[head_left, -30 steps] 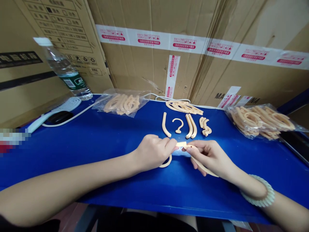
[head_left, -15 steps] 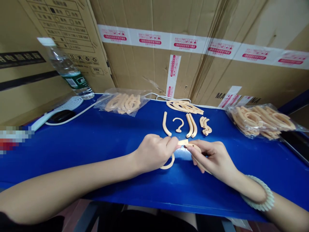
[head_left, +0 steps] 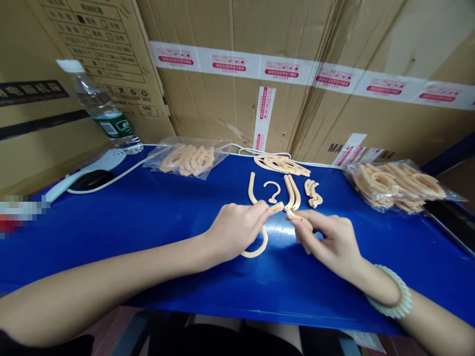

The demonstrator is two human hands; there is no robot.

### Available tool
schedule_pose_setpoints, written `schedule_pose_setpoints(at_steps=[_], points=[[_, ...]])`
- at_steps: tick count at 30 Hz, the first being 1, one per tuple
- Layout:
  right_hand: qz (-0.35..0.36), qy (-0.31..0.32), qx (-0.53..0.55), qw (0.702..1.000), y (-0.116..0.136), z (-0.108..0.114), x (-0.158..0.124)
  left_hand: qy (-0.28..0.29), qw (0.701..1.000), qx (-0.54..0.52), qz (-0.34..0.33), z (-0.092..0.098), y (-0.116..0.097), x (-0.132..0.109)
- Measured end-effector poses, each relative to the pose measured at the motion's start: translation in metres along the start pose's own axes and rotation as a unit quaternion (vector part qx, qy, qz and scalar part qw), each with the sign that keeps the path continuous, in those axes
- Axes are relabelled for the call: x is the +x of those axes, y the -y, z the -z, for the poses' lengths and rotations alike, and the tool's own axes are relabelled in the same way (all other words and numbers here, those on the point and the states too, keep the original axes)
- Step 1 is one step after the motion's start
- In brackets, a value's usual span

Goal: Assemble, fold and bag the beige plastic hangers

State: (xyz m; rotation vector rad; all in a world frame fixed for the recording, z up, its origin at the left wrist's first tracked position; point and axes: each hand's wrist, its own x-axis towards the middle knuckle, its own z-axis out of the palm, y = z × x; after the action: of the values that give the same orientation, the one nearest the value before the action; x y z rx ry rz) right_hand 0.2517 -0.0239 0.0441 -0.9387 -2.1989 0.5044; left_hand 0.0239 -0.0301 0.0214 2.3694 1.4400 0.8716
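My left hand (head_left: 235,230) is pinched on a curved peach plastic piece (head_left: 258,247) whose loop hangs below my fingers over the blue table (head_left: 148,222). My right hand (head_left: 328,240) is closed on a second peach piece (head_left: 299,217), its tip showing at my fingertips. The two pieces sit a short gap apart. Just behind my hands lie a few loose peach parts: a hooked strip (head_left: 252,190), a question-mark shape (head_left: 273,190), a pair of curved strips (head_left: 291,192) and a small wavy cluster (head_left: 313,194).
A stack of peach parts (head_left: 282,164) lies at the back. Clear bags of the same parts sit at back left (head_left: 187,158) and at right (head_left: 397,184). A water bottle (head_left: 102,111), a white power strip (head_left: 87,170) and cardboard boxes (head_left: 260,74) line the rear.
The two pieces were joined or touching between my fingertips; now they are apart. My left hand has lifted its piece slightly and my right hand has turned inward.
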Motion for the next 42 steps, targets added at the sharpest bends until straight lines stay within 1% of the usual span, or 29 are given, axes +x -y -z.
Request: schedule_pose_setpoints(at_steps=[2, 3, 4, 5, 6, 8, 9, 10, 12, 15, 18, 22, 26, 29, 31, 33, 35, 37, 38, 40, 42], points=[[-0.045, -0.035, 0.039, 0.998, -0.003, 0.008, 0.006, -0.008, 0.994, -0.089, 0.055, 0.003, 0.002, 0.002], [-0.062, -0.061, 0.056, 0.995, -0.006, 0.013, 0.009, -0.007, 0.985, -0.149, 0.086, 0.004, 0.003, 0.004], [-0.072, -0.091, 0.066, 0.991, -0.009, 0.018, 0.013, 0.000, 0.969, -0.217, 0.119, 0.005, 0.005, 0.005], [-0.074, -0.120, 0.066, 0.988, -0.013, 0.023, 0.016, 0.010, 0.944, -0.291, 0.153, 0.006, 0.007, 0.007], [-0.065, -0.148, 0.056, 0.985, -0.018, 0.028, 0.020, 0.020, 0.913, -0.362, 0.185, 0.006, 0.009, 0.009], [-0.018, -0.178, 0.012, 0.984, -0.029, 0.037, 0.026, 0.025, 0.852, -0.469, 0.230, 0.007, 0.012, 0.012], [0.011, -0.175, -0.014, 0.984, -0.034, 0.040, 0.029, 0.018, 0.830, -0.501, 0.243, 0.008, 0.013, 0.013], [0.036, -0.160, -0.040, 0.986, -0.040, 0.042, 0.031, 0.006, 0.816, -0.521, 0.251, 0.008, 0.014, 0.013], [0.068, -0.110, -0.086, 0.988, -0.052, 0.043, 0.033, -0.026, 0.801, -0.539, 0.260, 0.009, 0.014, 0.014], [0.093, -0.020, -0.144, 0.985, -0.067, 0.041, 0.034, -0.061, 0.792, -0.548, 0.262, 0.007, 0.014, 0.012], [0.104, 0.035, -0.191, 0.975, -0.076, 0.038, 0.035, -0.079, 0.784, -0.557, 0.261, 0.004, 0.014, 0.010], [0.090, 0.076, -0.239, 0.964, -0.080, 0.039, 0.036, -0.113, 0.769, -0.566, 0.275, 0.000, 0.016, 0.009], [0.072, 0.115, -0.284, 0.949, -0.086, 0.041, 0.035, -0.156, 0.761, -0.562, 0.285, 0.000, 0.019, 0.011], [0.068, 0.125, -0.313, 0.939, -0.093, 0.042, 0.035, -0.178, 0.759, -0.553, 0.295, 0.001, 0.021, 0.013], [0.081, 0.118, -0.319, 0.937, -0.094, 0.042, 0.036, -0.186, 0.759, -0.547, 0.299, 0.001, 0.022, 0.015], [0.110, 0.095, -0.308, 0.940, -0.089, 0.041, 0.036, -0.190, 0.763, -0.543, 0.296, 0.001, 0.022, 0.015], [0.145, 0.048, -0.273, 0.950, -0.078, 0.036, 0.035, -0.182, 0.771, -0.543, 0.279, 0.000, 0.022, 0.016], [0.189, 0.007, -0.224, 0.956, -0.061, 0.028, 0.031, -0.156, 0.783, -0.548, 0.251, -0.002, 0.020, 0.015], [0.214, 0.002, -0.205, 0.955, -0.052, 0.024, 0.028, -0.140, 0.790, -0.549, 0.236, -0.003, 0.019, 0.015], [0.265, 0.037, -0.201, 0.942, -0.035, 0.014, 0.022, -0.110, 0.803, -0.547, 0.209, -0.005, 0.017, 0.013], [0.312, 0.076, -0.236, 0.917, -0.024, 0.005, 0.016, -0.087, 0.815, -0.541, 0.190, -0.007, 0.015, 0.011]])
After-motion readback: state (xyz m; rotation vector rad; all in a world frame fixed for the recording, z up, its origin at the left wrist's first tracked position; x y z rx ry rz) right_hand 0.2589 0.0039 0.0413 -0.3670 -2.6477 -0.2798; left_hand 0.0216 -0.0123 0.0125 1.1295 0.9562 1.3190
